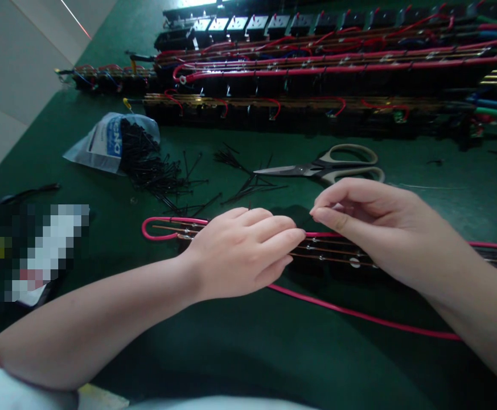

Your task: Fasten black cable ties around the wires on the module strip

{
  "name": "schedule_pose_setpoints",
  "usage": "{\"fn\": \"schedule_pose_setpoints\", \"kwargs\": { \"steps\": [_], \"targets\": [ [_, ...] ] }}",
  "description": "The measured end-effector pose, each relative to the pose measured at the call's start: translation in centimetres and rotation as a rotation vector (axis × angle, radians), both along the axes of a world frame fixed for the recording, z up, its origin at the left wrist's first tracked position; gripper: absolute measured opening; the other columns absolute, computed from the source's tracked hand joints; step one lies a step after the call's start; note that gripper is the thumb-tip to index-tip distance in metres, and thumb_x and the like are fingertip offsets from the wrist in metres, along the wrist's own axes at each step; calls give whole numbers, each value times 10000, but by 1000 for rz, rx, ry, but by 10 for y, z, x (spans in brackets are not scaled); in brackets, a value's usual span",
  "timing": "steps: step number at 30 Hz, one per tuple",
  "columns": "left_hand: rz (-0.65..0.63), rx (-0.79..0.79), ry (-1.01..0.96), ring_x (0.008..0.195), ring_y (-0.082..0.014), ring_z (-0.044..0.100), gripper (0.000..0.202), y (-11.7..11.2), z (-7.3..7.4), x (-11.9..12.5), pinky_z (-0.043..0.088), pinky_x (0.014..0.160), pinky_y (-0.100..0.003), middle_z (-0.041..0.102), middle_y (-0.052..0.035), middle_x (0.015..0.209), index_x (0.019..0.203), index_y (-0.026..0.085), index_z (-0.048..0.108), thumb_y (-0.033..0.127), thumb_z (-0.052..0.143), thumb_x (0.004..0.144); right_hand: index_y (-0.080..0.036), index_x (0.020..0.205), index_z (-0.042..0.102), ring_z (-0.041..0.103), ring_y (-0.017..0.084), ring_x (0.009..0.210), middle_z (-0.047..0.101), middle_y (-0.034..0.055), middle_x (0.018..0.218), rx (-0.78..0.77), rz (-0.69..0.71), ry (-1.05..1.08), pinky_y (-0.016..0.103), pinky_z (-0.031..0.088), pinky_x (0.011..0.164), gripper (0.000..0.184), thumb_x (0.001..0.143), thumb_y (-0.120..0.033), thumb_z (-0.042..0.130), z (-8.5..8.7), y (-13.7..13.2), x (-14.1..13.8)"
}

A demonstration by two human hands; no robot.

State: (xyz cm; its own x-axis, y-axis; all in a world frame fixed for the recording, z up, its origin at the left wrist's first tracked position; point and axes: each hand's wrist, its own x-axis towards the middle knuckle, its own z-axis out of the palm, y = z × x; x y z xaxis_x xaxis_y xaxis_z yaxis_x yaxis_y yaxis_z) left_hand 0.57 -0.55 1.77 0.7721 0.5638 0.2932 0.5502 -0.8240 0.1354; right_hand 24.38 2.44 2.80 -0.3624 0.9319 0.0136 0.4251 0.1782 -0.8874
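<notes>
My left hand (243, 250) lies over a black strip with copper rods (320, 257) and a red wire (160, 220) along it, its fingers curled around them. The wire loops back at the strip's left end, and another red length (350, 312) runs loose in front. Just right of it, my right hand (376, 222) is raised over the strip, thumb and forefinger pinched together. Whatever is between those fingertips is too small to make out. Behind the hands lie scissors (312, 171) and loose black cable ties (252, 182).
An open plastic bag (103, 142) spills black cable ties onto the green table (248, 353). Several wired socket strips (316, 68) stretch across the back. At the left sit a blurred-out pale item (52, 250) and dark cables (13, 205).
</notes>
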Motion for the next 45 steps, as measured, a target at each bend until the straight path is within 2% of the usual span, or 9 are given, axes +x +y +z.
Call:
{"fn": "schedule_pose_setpoints", "kwargs": {
  "steps": [3, 5, 8, 10, 16, 21, 24, 32, 45],
  "targets": [
    [54, 97, -22, 1090, -235, 703, 294, -2, -4, -2, 473, 1002, -414, 770, -58, 1245, 1314, 183, 621, 347, 606, 1071, -283, 861, 722, 631, 216, 707, 699, 24, 786, 23, -6, -26, 342, 468, 559, 157, 931, -423, 717, 0, 0, -2],
    [108, 159, -81, 1061, -243, 690, 317, -4, -9, -4, 427, 1043, -443, 772, -60, 1186, 1279, 201, 622, 426, 647, 1057, -281, 868, 714, 649, 225, 743, 709, 29, 814, 48, -10, -39, 347, 479, 585, 135, 933, -399, 706, 1, -1, -4],
    [158, 216, -151, 976, -246, 667, 396, -4, -15, -5, 424, 958, -423, 762, -76, 1105, 1197, 197, 631, 561, 641, 1040, -269, 856, 707, 647, 212, 723, 702, 18, 784, 59, 20, -73, 345, 485, 612, 161, 947, -398, 676, 3, -1, -5],
    [169, 208, -171, 944, -243, 661, 420, -3, -17, -5, 432, 903, -397, 758, -75, 1063, 1158, 188, 632, 590, 629, 1038, -260, 853, 707, 633, 194, 676, 697, 6, 747, 58, 52, -101, 335, 481, 607, 184, 954, -406, 658, 4, 0, -5],
    [133, 152, -199, 849, -199, 684, 317, 0, -12, -1, 454, 825, -341, 765, -30, 943, 1114, 167, 632, 479, 639, 1059, -241, 825, 699, 600, 169, 586, 697, 5, 695, 90, 130, -178, 298, 436, 521, 178, 937, -332, 596, 6, 1, -5],
    [171, 82, -129, 839, -195, 695, 242, -1, -5, 0, 441, 800, -350, 771, -2, 917, 1019, 201, 661, 439, 703, 1023, -237, 763, 677, 633, 183, 631, 716, 30, 739, 226, 188, -214, 297, 450, 535, 201, 861, -190, 508, 5, -2, -6],
    [180, 68, -116, 842, -191, 690, 229, -1, -3, 0, 433, 790, -355, 775, 4, 941, 1060, 206, 674, 430, 706, 1020, -239, 785, 685, 640, 183, 645, 724, 36, 765, 269, 203, -229, 301, 459, 549, 211, 854, -156, 503, 5, -4, -6],
    [142, 110, -53, 898, -182, 671, 208, -1, -6, -2, 418, 808, -358, 758, 3, 1004, 1099, 231, 688, 432, 657, 1056, -239, 816, 689, 647, 178, 659, 721, 27, 778, 234, 227, -207, 292, 483, 556, 204, 888, -177, 508, 3, -1, -4],
    [117, 69, -51, 923, -204, 656, 209, 0, -4, -2, 420, 820, -361, 736, -18, 1029, 1145, 198, 664, 382, 666, 1046, -238, 832, 704, 653, 183, 676, 722, 27, 792, 204, 228, -196, 299, 479, 579, 214, 927, -203, 516, 2, -2, -5]
  ]
}}
